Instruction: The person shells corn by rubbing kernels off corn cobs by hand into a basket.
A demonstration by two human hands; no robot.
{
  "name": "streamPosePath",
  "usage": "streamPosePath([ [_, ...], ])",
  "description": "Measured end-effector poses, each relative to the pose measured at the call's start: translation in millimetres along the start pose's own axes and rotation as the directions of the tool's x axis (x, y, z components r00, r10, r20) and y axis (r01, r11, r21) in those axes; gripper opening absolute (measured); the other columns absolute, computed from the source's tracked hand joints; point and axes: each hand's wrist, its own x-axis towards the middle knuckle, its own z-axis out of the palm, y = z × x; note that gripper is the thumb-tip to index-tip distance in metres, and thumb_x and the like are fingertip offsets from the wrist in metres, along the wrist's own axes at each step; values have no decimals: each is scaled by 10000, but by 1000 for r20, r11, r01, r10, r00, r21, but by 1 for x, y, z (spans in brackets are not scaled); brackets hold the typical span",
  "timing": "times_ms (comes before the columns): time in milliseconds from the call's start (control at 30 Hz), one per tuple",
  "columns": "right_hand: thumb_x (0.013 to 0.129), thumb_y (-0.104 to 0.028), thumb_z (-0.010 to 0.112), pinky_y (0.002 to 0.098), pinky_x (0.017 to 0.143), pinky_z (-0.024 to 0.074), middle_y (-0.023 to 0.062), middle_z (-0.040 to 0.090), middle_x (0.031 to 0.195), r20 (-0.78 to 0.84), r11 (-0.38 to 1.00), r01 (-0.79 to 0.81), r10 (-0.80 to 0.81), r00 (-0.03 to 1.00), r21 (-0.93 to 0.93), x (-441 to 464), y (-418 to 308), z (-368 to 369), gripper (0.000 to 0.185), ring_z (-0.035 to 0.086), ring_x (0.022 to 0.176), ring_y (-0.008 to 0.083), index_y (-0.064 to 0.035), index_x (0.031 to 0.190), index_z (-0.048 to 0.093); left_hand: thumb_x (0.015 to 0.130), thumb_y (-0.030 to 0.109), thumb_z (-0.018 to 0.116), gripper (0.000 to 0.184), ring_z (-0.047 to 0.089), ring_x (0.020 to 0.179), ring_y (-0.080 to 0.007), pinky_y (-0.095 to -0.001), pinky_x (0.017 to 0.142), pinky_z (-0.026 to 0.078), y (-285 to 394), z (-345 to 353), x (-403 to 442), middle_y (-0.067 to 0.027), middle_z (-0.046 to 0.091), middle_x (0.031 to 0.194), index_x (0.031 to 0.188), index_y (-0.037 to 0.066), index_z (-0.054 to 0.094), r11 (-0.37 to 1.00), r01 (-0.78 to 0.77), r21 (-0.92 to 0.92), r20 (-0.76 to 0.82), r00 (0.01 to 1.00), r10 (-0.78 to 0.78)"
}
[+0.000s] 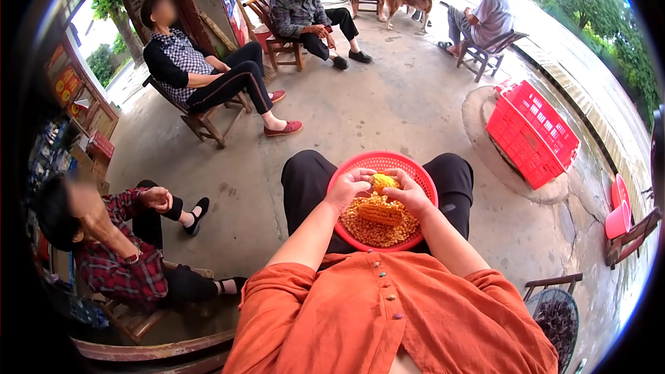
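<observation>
A red perforated basket (431,190) rests on my lap, between my dark-trousered knees. Loose corn kernels (374,237) cover its bottom, and a corn cob (381,215) lies on top of them. Over the far part of the basket, my left hand (348,188) and my right hand (410,192) come close together around a small yellow piece (383,181), which looks like corn. Fingers of both hands are bent round it, one hand on each side. Part of the piece is hidden by the fingers.
Several people sit on chairs around the concrete floor (360,111). A brown and white dog (407,3) stands at the back. Red crates (533,131) are ahead to the right, with a pink bucket (618,220) at the far right. A wooden chair holds a round tray (557,322) at the lower right.
</observation>
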Motion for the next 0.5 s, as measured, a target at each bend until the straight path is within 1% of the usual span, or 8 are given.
streamPosePath([
  [67,800,-78,713,268,847,476,56,586,1096,60,976,-28,42,997,-217,0,3,-1,508,577,980,137,-44,1249,477,833,12,559,354,610,937,-174,-302,839,506,-1,-2,1,-68,620,1065,1186,36,564,999,-34,-12,-6,999,34],
  [100,787,-81,722,273,886,461,58,588,1121,46,963,-26,39,998,-269,-3,-2,5,519,564,1022,137,-34,1252,497,833,12,559,354,610,937,-174,-302,839,506,-1,-3,2,-68,620,1065,1186,36,564,999,-32,-11,-2,999,32],
  [200,784,-69,717,283,916,449,60,587,1121,67,928,69,-48,997,-365,-2,1,4,523,560,1040,148,-33,1253,489,833,19,568,342,600,971,-182,-311,857,499,0,-2,1,-68,610,1093,1175,40,568,999,-36,-8,25,999,37],
  [267,769,-64,721,289,924,444,66,589,1111,52,924,87,-73,996,-372,-1,2,3,517,560,1045,157,-32,1232,493,830,28,583,336,600,967,-179,-317,850,502,5,1,-2,-60,602,1099,1165,45,572,999,-16,-49,39,999,18],
  [367,737,-77,738,298,911,454,90,595,1070,13,835,209,-235,972,-510,-5,-4,9,508,569,1036,177,-29,1181,496,819,58,626,354,601,945,-161,-319,843,508,7,2,-4,-43,601,1078,1167,59,559,996,60,-73,69,996,-55],
  [400,737,-77,738,298,911,454,90,595,1070,11,835,210,-238,971,-508,-6,-8,11,508,569,1036,177,-29,1181,496,816,67,639,364,602,937,-155,-319,842,510,8,2,-4,-39,600,1070,1169,64,551,992,99,-73,91,992,-92],
  [467,741,-88,738,304,880,467,98,598,1044,-7,739,193,-258,966,-645,-10,-13,16,503,583,1002,182,-47,1180,496,807,78,659,383,607,909,-148,-310,832,515,7,3,-3,-32,601,1055,1170,72,538,992,105,-69,96,991,-98],
  [500,740,-103,742,309,853,476,106,599,1030,-7,746,195,-258,966,-637,-11,-14,18,499,592,980,189,-63,1173,498,805,78,662,385,608,900,-147,-304,819,518,6,2,-3,-33,600,1048,1170,71,537,993,100,-66,94,991,-94],
])
